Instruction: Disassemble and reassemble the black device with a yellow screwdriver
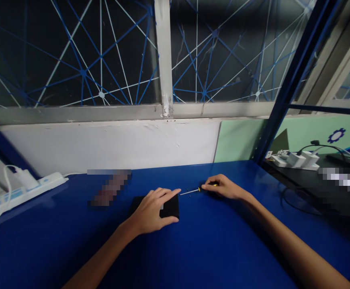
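A flat black box [170,208] lies on the blue table [217,241]. Across its top spreads my left hand [150,210], thumb at the near edge and forefinger along the far edge, gripping it by the sides. Part of the box is hidden under the palm. To the right, my right hand [220,186] is closed around the handle of a screwdriver [190,192] with black and yellow on it. Its metal shaft points left, the tip close to the box's right end. A few tiny dark pieces, perhaps screws [189,196], lie beside the shaft.
A blurred-out reddish object [111,188] lies behind and left of the box. At the left edge runs a white power strip [42,186] with a plugged-in charger. Another power strip [298,159] and cables sit on a black surface at right. A blue post [283,88] rises at the back right.
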Demonstrator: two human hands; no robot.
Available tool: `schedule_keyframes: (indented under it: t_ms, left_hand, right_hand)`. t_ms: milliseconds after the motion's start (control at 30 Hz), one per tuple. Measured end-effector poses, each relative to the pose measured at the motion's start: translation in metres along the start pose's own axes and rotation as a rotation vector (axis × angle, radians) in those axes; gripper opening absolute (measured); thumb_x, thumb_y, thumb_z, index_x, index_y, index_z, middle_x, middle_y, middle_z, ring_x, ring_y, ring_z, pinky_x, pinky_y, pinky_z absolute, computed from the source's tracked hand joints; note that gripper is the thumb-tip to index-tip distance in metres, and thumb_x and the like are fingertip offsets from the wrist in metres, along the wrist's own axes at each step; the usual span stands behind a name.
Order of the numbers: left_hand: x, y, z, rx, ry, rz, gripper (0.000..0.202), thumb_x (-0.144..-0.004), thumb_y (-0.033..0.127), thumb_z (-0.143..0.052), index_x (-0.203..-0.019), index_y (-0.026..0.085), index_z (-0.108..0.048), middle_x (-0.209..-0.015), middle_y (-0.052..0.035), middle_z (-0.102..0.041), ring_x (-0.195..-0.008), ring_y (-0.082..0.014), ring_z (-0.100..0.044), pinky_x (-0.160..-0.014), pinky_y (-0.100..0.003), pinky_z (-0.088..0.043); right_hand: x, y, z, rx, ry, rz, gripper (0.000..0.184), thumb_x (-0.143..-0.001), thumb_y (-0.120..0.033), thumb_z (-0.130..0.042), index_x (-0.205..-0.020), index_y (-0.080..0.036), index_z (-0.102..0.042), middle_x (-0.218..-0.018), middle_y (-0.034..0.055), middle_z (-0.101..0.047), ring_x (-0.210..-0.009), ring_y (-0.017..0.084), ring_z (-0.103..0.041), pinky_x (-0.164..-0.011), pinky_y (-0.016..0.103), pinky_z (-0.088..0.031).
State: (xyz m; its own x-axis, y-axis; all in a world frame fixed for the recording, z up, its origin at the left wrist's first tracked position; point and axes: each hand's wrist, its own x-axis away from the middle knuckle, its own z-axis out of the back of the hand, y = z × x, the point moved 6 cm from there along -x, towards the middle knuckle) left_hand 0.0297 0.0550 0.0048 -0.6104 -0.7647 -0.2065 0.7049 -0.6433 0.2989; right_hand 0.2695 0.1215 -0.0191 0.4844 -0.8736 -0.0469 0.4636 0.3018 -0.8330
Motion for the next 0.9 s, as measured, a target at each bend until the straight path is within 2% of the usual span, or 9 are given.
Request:
schedule_keyframes:
  t_ms: [67,133,200,300,400,500,600,733,900]
  left_hand:
    - [0.0,0.0,0.0,-0.002,-0.007,0.003,0.073,-0.08,0.051,-0.066,-0.144,0.037,-0.034,-0.133,-0.0062,-0.054,-0.116,-0.0318,-0.05,-0.1,-0.055,-0.035]
    - [0.0,0.0,0.0,-0.003,-0.01,0.009,0.073,-0.08,0.049,-0.067,-0.144,0.037,-0.034,-0.133,-0.0058,-0.054,-0.116,-0.0314,-0.05,-0.099,-0.054,-0.037]
    - [0.0,0.001,0.0,-0.002,-0.008,0.009,0.073,-0.079,0.047,-0.068,-0.143,0.038,-0.035,-0.132,-0.0052,-0.055,-0.115,-0.0306,-0.051,-0.098,-0.052,-0.038]
    - [0.0,0.002,0.001,-0.001,0.003,-0.004,0.072,-0.079,0.047,-0.068,-0.143,0.037,-0.035,-0.131,-0.0047,-0.055,-0.115,-0.0299,-0.051,-0.097,-0.049,-0.04]
    - [0.0,0.002,0.001,-0.012,0.009,-0.005,0.072,-0.08,0.048,-0.067,-0.144,0.037,-0.035,-0.132,-0.0048,-0.055,-0.115,-0.0304,-0.051,-0.099,-0.051,-0.038]
    - [0.001,0.002,0.001,-0.011,0.007,-0.003,0.072,-0.08,0.048,-0.067,-0.143,0.038,-0.034,-0.132,-0.0048,-0.054,-0.116,-0.0303,-0.051,-0.1,-0.052,-0.036]
    - [0.001,0.001,-0.001,-0.004,-0.006,0.005,0.073,-0.08,0.047,-0.068,-0.144,0.038,-0.034,-0.133,-0.0046,-0.054,-0.117,-0.0296,-0.05,-0.101,-0.052,-0.036]
    - [0.002,0.001,-0.001,-0.005,0.004,0.002,0.074,-0.08,0.047,-0.067,-0.144,0.038,-0.033,-0.134,-0.0052,-0.053,-0.118,-0.0302,-0.049,-0.101,-0.052,-0.036]
    - [0.002,0.001,-0.001,-0.015,-0.016,0.021,0.074,-0.08,0.048,-0.067,-0.144,0.038,-0.033,-0.136,-0.0044,-0.052,-0.12,-0.0306,-0.048,-0.103,-0.054,-0.034]
  right_hand:
    - [-0.001,-0.003,0.001,0.047,0.043,0.04,0.043,-0.085,-0.055,-0.055,-0.078,-0.014,-0.066,-0.06,-0.0015,-0.05,-0.052,0.009,-0.041,-0.046,0.022,-0.031]
    - [-0.001,-0.002,0.0,0.012,0.049,0.058,0.036,-0.081,-0.051,-0.063,-0.082,-0.015,-0.063,-0.065,-0.0011,-0.054,-0.054,0.009,-0.044,-0.048,0.022,-0.033]
    - [-0.001,0.003,-0.003,-0.089,0.008,0.015,0.037,-0.073,-0.046,-0.073,-0.09,-0.017,-0.056,-0.064,-0.0028,-0.056,-0.048,0.008,-0.045,-0.045,0.021,-0.034]
    - [0.001,0.01,-0.007,-0.208,-0.074,-0.087,0.044,-0.071,-0.044,-0.075,-0.097,-0.02,-0.049,-0.055,-0.0071,-0.052,-0.037,0.009,-0.044,-0.037,0.02,-0.031]
    - [0.002,0.007,-0.004,-0.17,-0.06,-0.075,0.039,-0.073,-0.048,-0.072,-0.089,-0.018,-0.054,-0.056,-0.0048,-0.053,-0.041,0.01,-0.048,-0.039,0.021,-0.033]
    - [0.001,0.001,0.0,-0.063,0.008,-0.03,0.04,-0.08,-0.055,-0.062,-0.08,-0.015,-0.062,-0.056,-0.003,-0.049,-0.045,0.008,-0.042,-0.042,0.022,-0.031]
    - [0.0,-0.002,0.002,-0.037,0.07,0.007,0.041,-0.082,-0.055,-0.059,-0.076,-0.015,-0.06,-0.06,-0.0019,-0.05,-0.051,0.009,-0.041,-0.045,0.022,-0.03]
    - [0.0,0.004,-0.005,-0.202,-0.014,-0.021,0.042,-0.07,-0.044,-0.075,-0.091,-0.02,-0.047,-0.063,-0.0058,-0.052,-0.043,0.007,-0.041,-0.04,0.02,-0.032]
    - [0.002,0.01,-0.006,-0.296,-0.067,-0.062,0.041,-0.072,-0.044,-0.073,-0.091,-0.021,-0.044,-0.051,-0.0088,-0.049,-0.035,0.009,-0.043,-0.035,0.02,-0.032]
